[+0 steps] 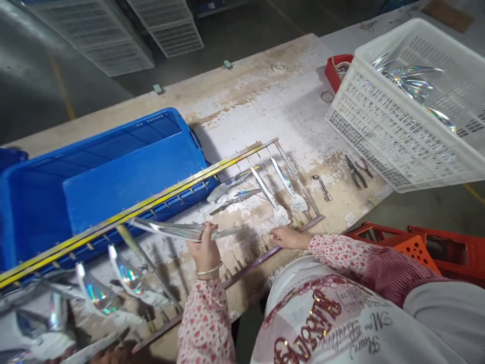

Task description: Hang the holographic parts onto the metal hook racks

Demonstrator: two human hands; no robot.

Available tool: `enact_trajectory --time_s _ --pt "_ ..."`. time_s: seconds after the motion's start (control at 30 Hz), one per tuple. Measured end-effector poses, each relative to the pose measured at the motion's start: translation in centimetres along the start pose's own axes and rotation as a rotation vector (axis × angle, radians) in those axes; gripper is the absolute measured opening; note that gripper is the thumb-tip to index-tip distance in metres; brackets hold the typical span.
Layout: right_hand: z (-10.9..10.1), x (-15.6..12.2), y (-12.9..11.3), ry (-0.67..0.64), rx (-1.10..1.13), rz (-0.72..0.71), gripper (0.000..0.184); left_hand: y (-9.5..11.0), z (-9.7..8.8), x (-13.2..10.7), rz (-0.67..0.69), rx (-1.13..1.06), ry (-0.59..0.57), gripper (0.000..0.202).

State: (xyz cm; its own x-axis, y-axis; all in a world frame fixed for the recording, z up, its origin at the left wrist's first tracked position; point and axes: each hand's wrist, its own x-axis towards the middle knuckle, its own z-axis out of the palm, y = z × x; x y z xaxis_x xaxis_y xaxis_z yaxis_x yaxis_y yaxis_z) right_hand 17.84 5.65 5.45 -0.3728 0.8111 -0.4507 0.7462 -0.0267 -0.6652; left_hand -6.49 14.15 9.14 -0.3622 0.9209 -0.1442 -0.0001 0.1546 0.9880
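Observation:
My left hand [206,250] is closed around a long, curved, shiny silver piece [166,228], held across the metal hanging rack [212,174]. The piece's far end reaches the rack's yellow top bar. My right hand [290,237] has its fingers curled together by the rack's lower bar [257,258]; what they hold, if anything, is hidden. Just above it hang two similar silver pieces, one [265,187] and another [287,182], their lower ends wrapped in white. Two loose silver pieces [237,198] lie to the left of these.
A blue bin [132,167] stands behind the rack. At the right, a white basket [379,121] holds more silver pieces. Pliers [355,173] and a socket wrench [323,188] lie on the table. Another person's hand [117,354] is at the lower left, near more hanging pieces.

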Motion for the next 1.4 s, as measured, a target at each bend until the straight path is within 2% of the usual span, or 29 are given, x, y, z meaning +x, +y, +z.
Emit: enact_trajectory --time_s 0.07,0.13,0.2,0.3,0.47,0.6,0.9,1.0,1.1,1.2,1.3,1.33,1.37,1.4 --pt "1.2 0.5 -0.5 -0.018 -0.044 0.01 0.027 0.0 -0.2 -1.7 -0.099 -0.32 -0.07 0.04" --pt "2.2 0.9 -0.6 0.005 -0.042 0.023 0.031 -0.9 -0.2 -3.8 -0.199 -0.45 -0.095 0.04" --pt "3.2 1.3 -0.5 0.042 -0.023 0.053 0.033 -2.4 -0.1 -6.0 -0.267 -0.469 -0.07 0.04" --pt "4.3 1.6 -0.1 0.071 -0.009 0.057 0.025 -5.1 0.3 -8.9 -0.327 -0.46 0.003 0.042" --pt "5.1 1.2 0.3 0.123 0.002 0.002 0.017 -7.6 1.3 -11.7 -0.406 -0.487 0.085 0.045" --pt "5.2 1.1 0.2 0.13 -0.049 0.006 0.015 -7.7 1.8 -12.5 -0.405 -0.462 0.087 0.047" --pt "4.2 1.4 -1.0 0.049 -0.215 0.021 0.019 -6.1 2.9 -12.8 -0.344 -0.358 0.056 0.047" --pt "3.9 1.3 -1.2 0.025 -0.261 -0.022 0.022 -5.7 2.8 -12.1 -0.323 -0.28 0.01 0.051" --pt "3.6 0.9 -1.5 -0.008 -0.294 -0.047 0.023 -5.2 2.4 -10.2 -0.287 -0.182 -0.08 0.058" --pt "1.4 1.3 -2.2 -0.147 -0.36 -0.09 0.022 -4.8 2.5 -7.5 -0.293 -0.1 -0.25 0.053" --pt "-4.1 4.3 -3.4 -0.333 -0.434 -0.169 0.016 -4.8 3.9 -5.4 -0.282 -0.026 -0.356 0.043" --pt "-6.6 6.0 -4.0 -0.312 -0.437 -0.183 0.015 -4.9 4.6 -5.0 -0.264 0.007 -0.354 0.041" --pt "-9.3 7.9 -4.5 -0.224 -0.41 -0.19 0.018 -5.1 5.4 -4.7 -0.24 0.048 -0.342 0.039" --pt "-11.9 10.0 -5.1 -0.025 -0.377 -0.181 0.024 -5.3 6.3 -4.4 -0.212 0.095 -0.327 0.038"
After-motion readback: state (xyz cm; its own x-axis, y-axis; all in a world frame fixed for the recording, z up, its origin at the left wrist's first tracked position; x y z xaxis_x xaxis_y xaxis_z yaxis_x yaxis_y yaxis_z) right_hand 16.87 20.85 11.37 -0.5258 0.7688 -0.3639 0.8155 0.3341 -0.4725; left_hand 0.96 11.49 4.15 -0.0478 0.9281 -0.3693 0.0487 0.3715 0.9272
